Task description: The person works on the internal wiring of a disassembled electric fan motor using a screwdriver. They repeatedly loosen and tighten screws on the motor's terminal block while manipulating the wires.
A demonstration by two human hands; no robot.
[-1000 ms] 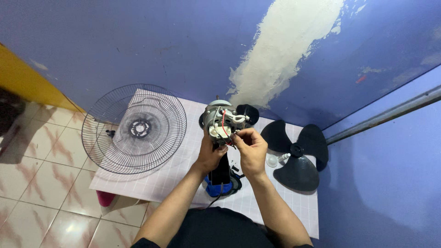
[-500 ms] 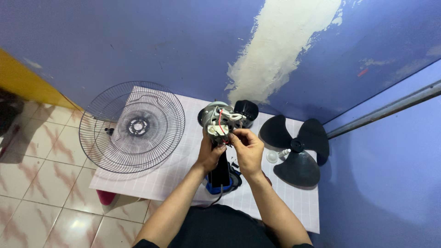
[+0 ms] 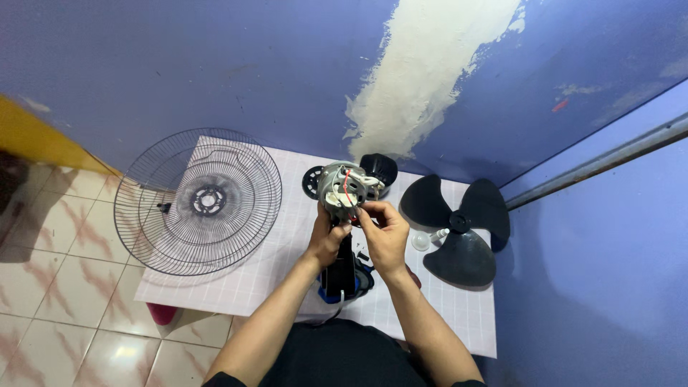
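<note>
You are looking down at a white gridded table top [image 3: 251, 279] pushed against a blue wall with a bare plaster patch [image 3: 430, 72]. In front of you stands a bare silver fan motor with red wiring [image 3: 345, 190], mounted on top of a black and blue fan neck [image 3: 341, 276] whose long axis runs from your body straight away toward the wall, so the motor sits at the far end, just beyond both hands. Your left hand [image 3: 326, 240] is wrapped around the neck right under the motor, holding it steady. Your right hand [image 3: 383, 233] is narrowed to a pinch, fingertips pressed together at the motor's near right edge; whether they hold a small part cannot be told. The right hand's fingers are the nearer to the wiring. To the left lies one round wire fan guard [image 3: 201, 202], overhanging the table edge. To the right lies one black three-bladed fan propeller [image 3: 459, 229], with one small clear plastic cap [image 3: 421, 241] just beside it. Behind the motor sit two dark plastic housing pieces [image 3: 378, 168].
</note>
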